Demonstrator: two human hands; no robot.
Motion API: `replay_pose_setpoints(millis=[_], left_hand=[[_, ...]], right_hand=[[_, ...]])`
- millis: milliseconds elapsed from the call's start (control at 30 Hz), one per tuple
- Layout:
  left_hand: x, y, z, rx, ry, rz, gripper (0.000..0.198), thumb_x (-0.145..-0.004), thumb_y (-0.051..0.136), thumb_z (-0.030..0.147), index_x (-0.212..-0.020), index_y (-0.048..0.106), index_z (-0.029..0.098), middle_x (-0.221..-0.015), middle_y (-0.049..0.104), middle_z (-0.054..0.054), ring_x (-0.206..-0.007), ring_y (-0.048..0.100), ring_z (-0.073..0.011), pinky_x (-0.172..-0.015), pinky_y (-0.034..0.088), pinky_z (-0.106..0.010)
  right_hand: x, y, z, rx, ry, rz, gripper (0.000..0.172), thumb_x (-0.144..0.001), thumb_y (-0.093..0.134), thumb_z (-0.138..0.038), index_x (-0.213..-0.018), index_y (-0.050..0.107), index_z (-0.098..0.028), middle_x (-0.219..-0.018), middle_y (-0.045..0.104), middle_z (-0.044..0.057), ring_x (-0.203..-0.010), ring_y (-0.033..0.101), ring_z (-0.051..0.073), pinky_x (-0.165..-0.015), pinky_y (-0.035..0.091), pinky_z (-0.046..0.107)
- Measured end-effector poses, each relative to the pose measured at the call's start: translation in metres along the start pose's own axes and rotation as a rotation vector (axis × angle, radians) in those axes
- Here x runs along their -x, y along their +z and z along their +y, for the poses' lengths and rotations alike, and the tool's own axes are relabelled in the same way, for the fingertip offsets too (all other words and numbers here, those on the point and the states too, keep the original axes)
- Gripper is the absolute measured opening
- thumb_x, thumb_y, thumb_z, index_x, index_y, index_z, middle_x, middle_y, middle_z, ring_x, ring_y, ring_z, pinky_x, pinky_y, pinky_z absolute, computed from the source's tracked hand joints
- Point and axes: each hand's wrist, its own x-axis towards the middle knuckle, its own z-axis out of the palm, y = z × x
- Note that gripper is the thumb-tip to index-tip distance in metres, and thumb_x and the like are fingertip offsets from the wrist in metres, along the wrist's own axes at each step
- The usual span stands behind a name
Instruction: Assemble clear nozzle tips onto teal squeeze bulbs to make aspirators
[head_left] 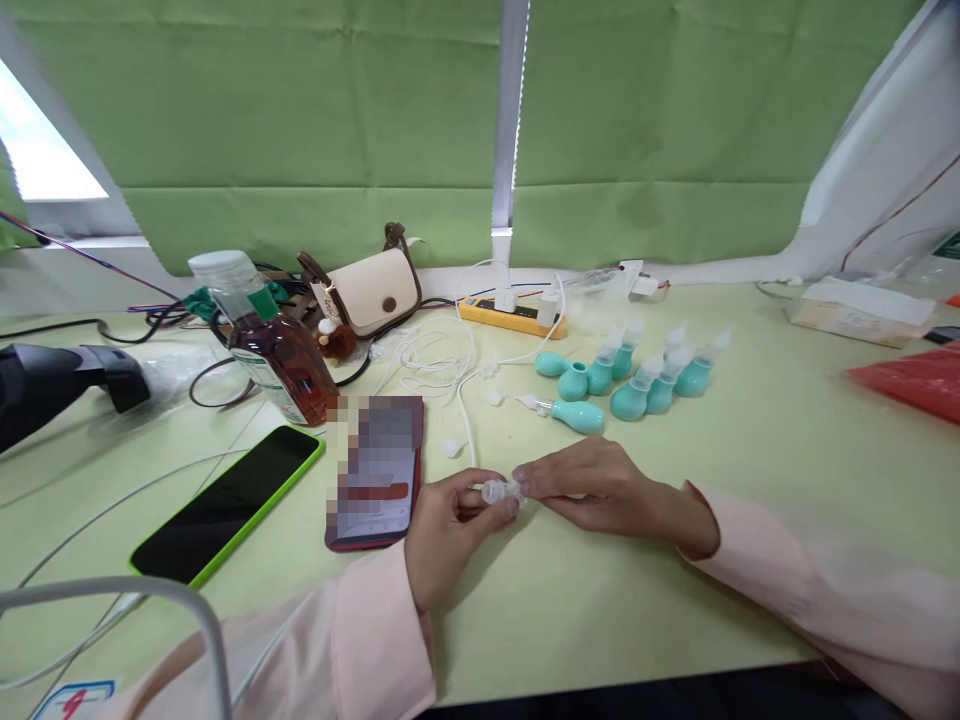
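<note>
My left hand (450,525) and my right hand (592,485) meet low on the pale green table (750,520). Together they pinch a small clear plastic tip (501,491) between their fingertips. Both hands are closed on it. Behind them lie several teal rubber bulbs (637,385), some fitted with clear tips. One bulb (574,414) lies on its side closest to my right hand. Loose clear tips (453,448) lie near a white cable.
A phone in a dark red case (375,470) and a phone in a green case (229,505) lie left. A brown drink bottle (266,345), a cream handbag (367,285), a yellow power strip (510,315), white cables (435,360) and a red bag (911,380) stand around.
</note>
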Motion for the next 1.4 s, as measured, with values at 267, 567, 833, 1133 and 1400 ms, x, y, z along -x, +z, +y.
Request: replay_pose_setpoints(millis=[267, 567, 833, 1133, 1400], left_hand=[[0.002, -0.001, 0.001, 0.038, -0.015, 0.002, 0.022, -0.064, 0.065, 0.025, -0.081, 0.059, 0.012, -0.063, 0.066, -0.002, -0.063, 0.061, -0.0141, -0.063, 0.049, -0.023], [0.003, -0.001, 0.002, 0.026, -0.007, 0.021, 0.022, -0.065, 0.064, 0.027, -0.081, 0.061, 0.012, -0.06, 0.065, -0.001, -0.062, 0.061, -0.0149, -0.063, 0.049, -0.024], [0.002, -0.001, 0.005, -0.029, 0.054, 0.005, 0.02, -0.065, 0.064, 0.028, -0.078, 0.062, 0.013, -0.068, 0.067, -0.003, -0.066, 0.061, -0.0151, -0.063, 0.047, -0.022], [0.004, -0.001, 0.003, -0.086, 0.089, 0.011, 0.019, -0.065, 0.064, 0.027, -0.078, 0.062, 0.013, -0.064, 0.065, -0.002, -0.061, 0.058, -0.0136, -0.058, 0.044, -0.021], [0.004, -0.001, 0.002, -0.113, 0.087, 0.017, 0.02, -0.064, 0.064, 0.028, -0.077, 0.062, 0.013, -0.064, 0.066, -0.002, -0.062, 0.059, -0.0144, -0.057, 0.045, -0.021]], right_hand=[[-0.003, 0.003, -0.015, 0.091, 0.079, -0.015, 0.02, -0.069, 0.06, -0.014, -0.089, 0.055, -0.016, -0.08, 0.066, 0.003, -0.075, 0.062, 0.01, -0.066, 0.051, 0.018], [0.011, 0.025, -0.02, 0.2, 0.236, 0.183, 0.028, -0.069, 0.059, -0.019, -0.094, 0.047, -0.02, -0.08, 0.065, 0.002, -0.075, 0.062, 0.013, -0.065, 0.049, 0.021], [0.005, 0.025, -0.026, 0.215, 0.31, 0.161, 0.03, -0.069, 0.058, -0.021, -0.097, 0.046, -0.02, -0.082, 0.062, 0.003, -0.074, 0.06, 0.014, -0.062, 0.048, 0.024], [0.006, 0.027, -0.012, 0.159, 0.136, 0.064, 0.029, -0.071, 0.054, -0.014, -0.1, 0.048, -0.019, -0.084, 0.058, 0.006, -0.077, 0.055, 0.014, -0.061, 0.048, 0.025], [0.009, 0.024, -0.009, 0.374, 0.015, -0.044, 0.027, -0.073, 0.051, -0.018, -0.099, 0.048, -0.015, -0.084, 0.059, 0.009, -0.079, 0.054, 0.018, -0.063, 0.047, 0.03]])
